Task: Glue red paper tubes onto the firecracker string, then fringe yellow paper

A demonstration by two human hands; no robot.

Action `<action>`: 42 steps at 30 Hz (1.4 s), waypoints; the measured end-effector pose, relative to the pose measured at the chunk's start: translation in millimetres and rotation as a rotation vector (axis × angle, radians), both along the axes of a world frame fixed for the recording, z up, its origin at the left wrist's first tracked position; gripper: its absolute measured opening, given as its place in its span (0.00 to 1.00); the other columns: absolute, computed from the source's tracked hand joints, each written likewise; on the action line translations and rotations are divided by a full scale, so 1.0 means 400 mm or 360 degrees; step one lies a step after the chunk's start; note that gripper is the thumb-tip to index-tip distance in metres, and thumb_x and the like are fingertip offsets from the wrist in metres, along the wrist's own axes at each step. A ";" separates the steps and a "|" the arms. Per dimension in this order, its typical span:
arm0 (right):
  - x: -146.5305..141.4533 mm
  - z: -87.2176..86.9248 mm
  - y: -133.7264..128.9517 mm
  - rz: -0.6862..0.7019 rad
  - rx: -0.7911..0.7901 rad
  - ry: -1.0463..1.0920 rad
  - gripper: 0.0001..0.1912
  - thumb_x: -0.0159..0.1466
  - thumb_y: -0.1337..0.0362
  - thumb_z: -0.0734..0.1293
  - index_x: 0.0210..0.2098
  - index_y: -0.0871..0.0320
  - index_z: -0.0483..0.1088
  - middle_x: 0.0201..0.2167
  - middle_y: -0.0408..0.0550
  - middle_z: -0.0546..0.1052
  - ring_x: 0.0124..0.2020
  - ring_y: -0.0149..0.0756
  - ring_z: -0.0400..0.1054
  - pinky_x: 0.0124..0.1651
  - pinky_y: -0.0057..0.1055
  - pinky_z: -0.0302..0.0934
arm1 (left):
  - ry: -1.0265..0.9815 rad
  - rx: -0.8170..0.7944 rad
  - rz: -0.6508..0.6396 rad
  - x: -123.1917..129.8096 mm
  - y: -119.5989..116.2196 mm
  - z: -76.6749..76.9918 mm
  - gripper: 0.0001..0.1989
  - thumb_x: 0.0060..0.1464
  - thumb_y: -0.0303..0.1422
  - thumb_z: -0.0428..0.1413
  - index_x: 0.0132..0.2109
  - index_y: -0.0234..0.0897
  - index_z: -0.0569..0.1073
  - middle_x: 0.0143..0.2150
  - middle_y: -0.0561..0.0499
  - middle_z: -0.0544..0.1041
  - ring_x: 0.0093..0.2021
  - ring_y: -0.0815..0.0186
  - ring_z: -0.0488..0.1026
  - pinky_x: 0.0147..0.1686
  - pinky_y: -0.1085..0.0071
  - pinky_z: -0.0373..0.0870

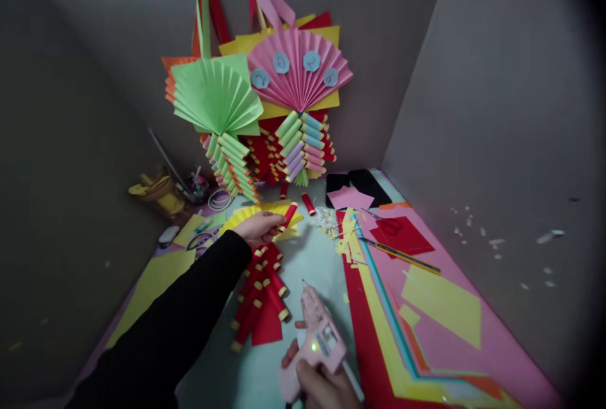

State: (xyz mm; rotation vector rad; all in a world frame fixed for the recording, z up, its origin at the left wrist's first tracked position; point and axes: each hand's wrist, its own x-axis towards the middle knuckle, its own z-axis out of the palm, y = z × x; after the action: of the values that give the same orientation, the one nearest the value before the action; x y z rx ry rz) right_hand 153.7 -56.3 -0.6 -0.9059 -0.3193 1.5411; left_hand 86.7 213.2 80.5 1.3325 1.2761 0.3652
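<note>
- Pinching a small red paper roll (290,214) in the fingertips of the left hand (259,228), over a yellow paper fan (240,212) on the far part of the desk (315,254).
- Gripping a pink glue gun (318,327) by its handle in the right hand (326,387), near side, nozzle aimed far.
- Likely featherlight, for the roll, and easily dented; best taken gently around the middle.
- Probably heavier and rigid, for the glue gun; best held well behind a possibly hot tip.
</note>
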 end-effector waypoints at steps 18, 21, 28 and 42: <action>-0.042 0.015 -0.037 -0.0387 0.0051 -0.0495 0.25 0.50 0.64 0.75 0.46 0.51 0.68 0.37 0.44 0.76 0.38 0.38 0.72 0.37 0.34 0.69 | -0.1086 -0.0273 0.0261 -0.171 -0.610 -0.073 0.18 0.49 0.37 0.63 0.44 0.34 0.71 0.43 0.43 0.76 0.44 0.60 0.73 0.49 0.62 0.65; -0.030 0.008 -0.050 -0.0278 0.0063 -0.0923 0.20 0.50 0.62 0.74 0.42 0.54 0.71 0.38 0.47 0.77 0.42 0.41 0.71 0.46 0.40 0.69 | -0.1101 -0.0253 0.0258 -0.174 -0.610 -0.094 0.18 0.49 0.38 0.63 0.44 0.34 0.70 0.40 0.44 0.77 0.42 0.60 0.73 0.47 0.61 0.66; -0.006 0.052 -0.030 -0.0163 -0.0063 -0.1840 0.15 0.51 0.55 0.69 0.34 0.58 0.73 0.37 0.52 0.78 0.42 0.46 0.73 0.51 0.43 0.65 | -0.0338 0.0372 0.0082 -0.238 -0.594 -0.116 0.20 0.52 0.34 0.58 0.51 0.35 0.64 0.46 0.44 0.70 0.30 0.69 0.66 0.34 0.67 0.68; -0.069 0.023 0.055 -0.0327 0.0039 -0.1952 0.26 0.52 0.63 0.65 0.51 0.59 0.68 0.39 0.53 0.79 0.40 0.43 0.73 0.43 0.34 0.67 | 0.0599 0.1840 -0.0272 -0.359 -0.520 -0.203 0.18 0.58 0.31 0.54 0.55 0.37 0.67 0.48 0.42 0.69 0.46 0.56 0.66 0.44 0.57 0.69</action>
State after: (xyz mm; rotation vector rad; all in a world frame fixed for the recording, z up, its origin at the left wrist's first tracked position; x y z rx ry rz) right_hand 126.0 -34.5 8.6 -1.7254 -1.0593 0.6241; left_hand -57.0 5.3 -0.7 2.5589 1.2542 0.8252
